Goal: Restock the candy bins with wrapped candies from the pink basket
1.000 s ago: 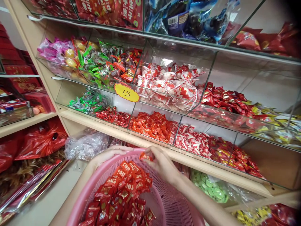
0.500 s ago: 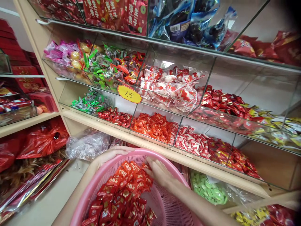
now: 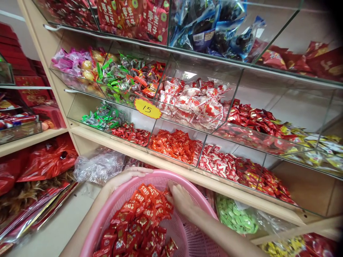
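Observation:
A pink plastic basket (image 3: 92, 228) with mesh sides stands in front of me, tilted in view. Small orange-red wrapped candies (image 3: 150, 201) lie heaped over darker red wrapped candies (image 3: 134, 237) inside it. My left hand (image 3: 130, 175) grips the basket's far left rim, its fingers lying along the edge. Inside the basket, my right hand (image 3: 179, 196) is closed at the right side of the heap, fingers curled against orange-red candies. Its fingertips are partly hidden.
Glass-fronted shelves (image 3: 174, 160) of wrapped sweets rise beyond the basket. A yellow price tag (image 3: 147, 108) reads 15. Below the bottom shelf are a clear plastic bag (image 3: 99, 167) and a bag of green sweets (image 3: 235, 216). Red bags (image 3: 50, 160) lie at left.
My right hand has shifted slightly right and down, and its fingers are more curled. My left hand stays on the rim.

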The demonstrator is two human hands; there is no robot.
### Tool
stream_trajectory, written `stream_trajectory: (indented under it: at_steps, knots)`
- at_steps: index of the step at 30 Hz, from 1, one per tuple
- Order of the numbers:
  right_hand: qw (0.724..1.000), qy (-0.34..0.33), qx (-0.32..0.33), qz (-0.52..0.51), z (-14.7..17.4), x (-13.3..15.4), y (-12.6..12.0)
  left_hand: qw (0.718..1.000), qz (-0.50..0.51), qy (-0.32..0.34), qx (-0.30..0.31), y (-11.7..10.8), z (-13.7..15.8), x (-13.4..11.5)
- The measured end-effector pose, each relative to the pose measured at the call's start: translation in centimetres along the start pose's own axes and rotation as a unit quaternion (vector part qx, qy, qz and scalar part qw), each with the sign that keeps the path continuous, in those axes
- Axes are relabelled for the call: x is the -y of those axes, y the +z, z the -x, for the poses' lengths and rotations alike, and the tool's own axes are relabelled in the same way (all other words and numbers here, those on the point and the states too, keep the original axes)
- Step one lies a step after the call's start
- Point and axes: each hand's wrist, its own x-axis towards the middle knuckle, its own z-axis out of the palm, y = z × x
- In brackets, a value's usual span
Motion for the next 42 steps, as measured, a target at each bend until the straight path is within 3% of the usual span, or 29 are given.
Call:
stream_trajectory:
  at_steps: [6, 9, 11, 15, 19, 21, 23, 25, 28, 32, 36, 42]
  knots:
    - [0.999, -0.031, -0.012, -0.035, -0.7, 0.5, 0.5, 0.999, 0.035, -0.025, -0.01, 0.5, 0.1, -1.1]
    - [0.999, -0.029, -0.021, -0.039, -0.8, 0.5, -0.5, 0.998, 0.054, -0.031, -0.026, 0.8, 0.3, -1.9]
    - [0.996, -0.041, -0.049, -0.057, -0.9, 0.6, -2.3, 0.997, 0.058, -0.033, -0.032, 0.8, 0.3, -1.9]
    - [0.973, -0.084, -0.167, -0.136, -2.4, 0.6, -7.6, 0.998, 0.051, -0.032, -0.008, 0.5, -0.1, -0.6]
    - [0.959, -0.027, -0.242, -0.145, -5.8, 0.5, -11.3, 0.999, 0.039, -0.012, 0.006, 0.3, -0.3, 0.1]
    - [0.964, 0.033, -0.23, -0.127, -7.8, 0.4, -11.8, 0.999, 0.036, -0.022, 0.002, 0.3, -0.3, 0.0]
    - [0.973, 0.071, -0.178, -0.126, -9.5, 0.4, -11.7, 0.999, 0.043, -0.027, -0.003, 0.4, -0.1, -0.4]
    - [0.978, 0.083, -0.13, -0.141, -10.7, 0.5, -11.4, 0.998, 0.059, -0.027, -0.001, 0.6, 0.1, -0.9]
    - [0.977, 0.1, -0.11, -0.155, -11.4, 0.6, -11.0, 0.997, 0.076, -0.027, -0.012, 0.8, 0.5, -1.7]
    - [0.973, 0.113, -0.115, -0.168, -11.5, 0.4, -10.7, 0.997, 0.079, -0.021, -0.016, 0.8, 0.6, -1.9]
    - [0.964, 0.091, -0.17, -0.181, -10.5, -0.4, -11.2, 0.998, 0.066, -0.018, -0.008, 0.5, 0.3, -0.9]
    - [0.939, -0.029, -0.26, -0.224, -4.6, -0.6, -11.8, 1.0, 0.014, 0.023, -0.009, 0.3, 0.3, -0.7]
